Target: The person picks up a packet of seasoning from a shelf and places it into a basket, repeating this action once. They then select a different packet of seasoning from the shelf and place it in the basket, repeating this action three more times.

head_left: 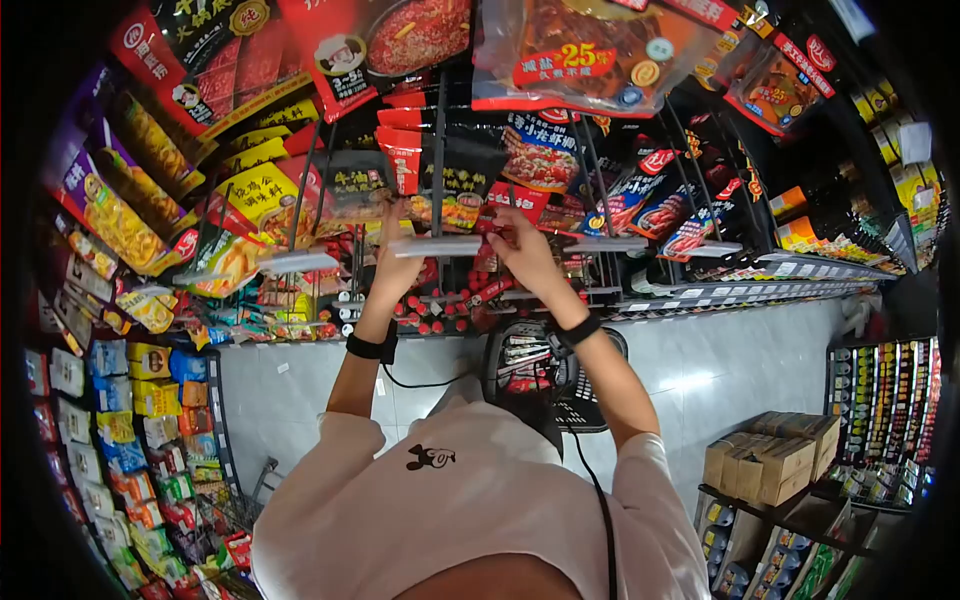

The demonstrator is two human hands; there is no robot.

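Note:
Both my hands reach into a hanging rack of seasoning pouches. My left hand (pixel 400 255) has its fingers stretched up beside a black pouch (pixel 358 187) with yellow lettering; the price-label strip (pixel 437 246) partly covers it. My right hand (pixel 530 262) is at the other end of that strip, thumb and fingers apart, near a red packet (pixel 518 203). Between the hands hangs a black pouch (pixel 452 180) with a food picture. Whether the fingertips press on the pouches cannot be made out. A dark band circles each wrist.
Large red hotpot pouches (pixel 415 45) hang close above. Below the rack are red-capped bottles (pixel 430 318). A black basket (pixel 590 395) holding packets stands on the grey floor by my body. Cardboard boxes (pixel 770 460) are stacked behind at right, snack shelves (pixel 125 400) at left.

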